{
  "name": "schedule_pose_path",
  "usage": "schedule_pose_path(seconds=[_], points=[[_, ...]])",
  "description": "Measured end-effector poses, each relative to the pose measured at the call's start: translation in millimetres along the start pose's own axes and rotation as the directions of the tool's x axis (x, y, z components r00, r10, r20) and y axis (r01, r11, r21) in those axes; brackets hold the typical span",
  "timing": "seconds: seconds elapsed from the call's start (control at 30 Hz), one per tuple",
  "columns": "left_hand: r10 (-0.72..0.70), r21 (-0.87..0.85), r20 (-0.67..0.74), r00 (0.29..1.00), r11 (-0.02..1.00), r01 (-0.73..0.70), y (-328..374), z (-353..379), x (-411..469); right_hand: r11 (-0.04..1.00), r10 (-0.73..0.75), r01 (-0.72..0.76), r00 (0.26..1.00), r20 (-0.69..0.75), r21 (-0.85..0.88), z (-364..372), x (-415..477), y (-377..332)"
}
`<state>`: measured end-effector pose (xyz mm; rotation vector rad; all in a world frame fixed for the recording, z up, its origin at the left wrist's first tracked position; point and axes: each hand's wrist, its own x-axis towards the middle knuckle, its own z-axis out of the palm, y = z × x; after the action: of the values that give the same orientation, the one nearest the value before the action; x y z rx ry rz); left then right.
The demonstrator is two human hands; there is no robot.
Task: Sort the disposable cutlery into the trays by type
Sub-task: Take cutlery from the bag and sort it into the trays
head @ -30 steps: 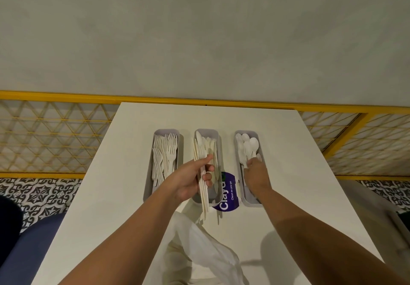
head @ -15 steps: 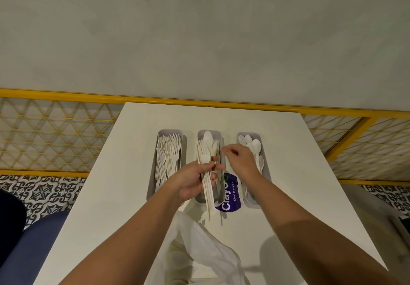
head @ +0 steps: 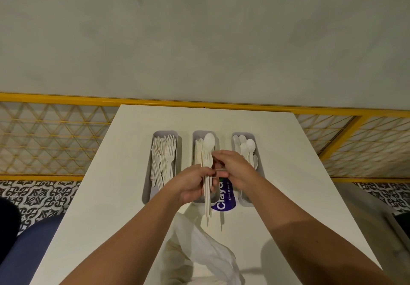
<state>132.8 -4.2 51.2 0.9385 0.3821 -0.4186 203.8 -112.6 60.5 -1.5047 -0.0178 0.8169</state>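
Note:
Three grey trays stand side by side on the white table (head: pixel 124 196). The left tray (head: pixel 148 187) holds white forks (head: pixel 164 156). In the middle tray (head: pixel 199 134) lie knives and a spoon. The right tray (head: pixel 258 173) holds white spoons (head: pixel 246 149). My left hand (head: pixel 192 185) grips a bundle of white cutlery (head: pixel 207 196) above the middle tray. Right beside it, my right hand (head: pixel 235 169) has its fingertips on the top of that bundle, pinching one piece.
A purple packet (head: pixel 224 200) lies between the middle and right trays. A crumpled white plastic bag (head: pixel 199 251) sits at the near edge of the table. A yellow lattice railing (head: pixel 55 142) runs behind the table, and a blue seat (head: pixel 33 240) is at the left.
My right hand left the spoon tray and came leftward to the bundle in my left hand. The left hand kept its hold and barely shifted.

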Motion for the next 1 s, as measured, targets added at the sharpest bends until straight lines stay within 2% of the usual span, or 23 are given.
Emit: schedule_pose_path(seconds=[0.1,0.23,0.37,0.43,0.5,0.57,0.63,0.7,0.77,0.87,1.0], points=[[-0.003,0.036,0.003,1.000,0.999,0.003,-2.5,3.9,3.2,1.000,0.004,-0.004,1.000,0.018,0.004,-4.4,0.1,0.4],[-0.026,0.099,0.010,1.000,0.995,0.025,-5.7,10.6,6.4,0.994,0.057,-0.056,0.998,0.000,0.097,-12.8,2.6,3.2],[-0.069,0.189,-0.020,0.997,0.979,0.072,-5.6,15.7,7.0,0.967,0.014,0.013,0.994,-0.105,0.256,-27.5,5.0,-5.8],[-0.073,0.185,-0.047,0.996,0.979,0.080,-5.4,15.6,6.6,0.960,-0.016,0.072,0.979,-0.202,0.272,-43.1,11.3,-9.9],[-0.061,0.119,-0.061,0.996,0.991,0.068,-4.6,13.8,7.5,0.984,-0.050,0.100,0.947,-0.316,0.147,-62.0,19.6,-8.3],[-0.049,0.081,-0.058,0.997,0.995,0.054,-3.8,11.1,8.7,0.994,-0.091,0.056,0.900,-0.426,-0.094,-80.0,27.4,0.3],[-0.034,0.081,-0.044,0.998,0.996,0.037,-4.6,8.0,10.4,0.935,-0.128,-0.055,0.870,-0.477,-0.351,-91.4,31.8,13.1],[-0.018,0.085,-0.035,0.999,0.996,0.020,-6.4,5.2,12.0,0.829,-0.154,-0.144,0.870,-0.468,-0.540,-94.8,35.7,27.5],[-0.007,0.084,-0.042,0.999,0.996,0.011,-8.2,4.1,13.9,0.766,-0.172,-0.161,0.881,-0.440,-0.623,-93.4,39.5,39.4],[-0.011,0.072,-0.053,0.999,0.997,0.015,-8.5,3.1,15.2,0.749,-0.209,-0.127,0.887,-0.413,-0.650,-88.6,41.3,48.1],[-0.067,-0.042,-0.054,0.996,0.997,0.065,-5.9,-1.8,14.3,0.728,-0.299,-0.074,0.861,-0.412,-0.681,-80.3,41.6,47.7]])
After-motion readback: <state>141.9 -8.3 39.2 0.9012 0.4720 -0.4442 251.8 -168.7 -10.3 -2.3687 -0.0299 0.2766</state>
